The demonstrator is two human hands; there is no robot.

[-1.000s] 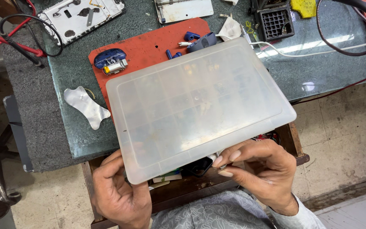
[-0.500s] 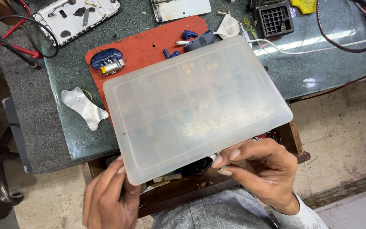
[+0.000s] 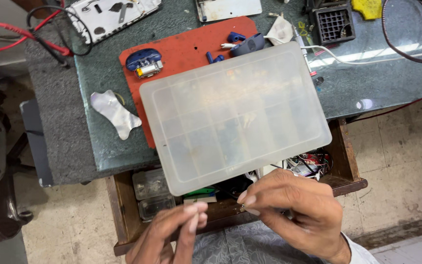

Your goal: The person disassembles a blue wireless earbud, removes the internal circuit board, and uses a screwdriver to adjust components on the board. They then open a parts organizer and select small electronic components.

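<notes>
Nearest the camera, the left hand (image 3: 169, 234) is loosely curled, fingertips together and holding nothing I can see, while the right hand (image 3: 289, 210) pinches something tiny that cannot be made out. Just beyond them, over an open wooden drawer (image 3: 123, 215), the shut translucent compartment box (image 3: 233, 115) rests on the table edge (image 3: 98, 156), untouched, its long axis running left-right, tilted slightly up to the right, partly covering the red mat (image 3: 181, 46).

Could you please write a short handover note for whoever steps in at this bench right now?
Left hand: empty as far as shows, fingers together, below the box's near edge, not touching it.
Right hand: fingertips pinched, perhaps on something tiny; too small to tell.
Translucent compartment box: lid closed, lying on the red mat and overhanging the open wooden drawer.
Done: box set down, both hands off it.
Left: box unopened.
</notes>
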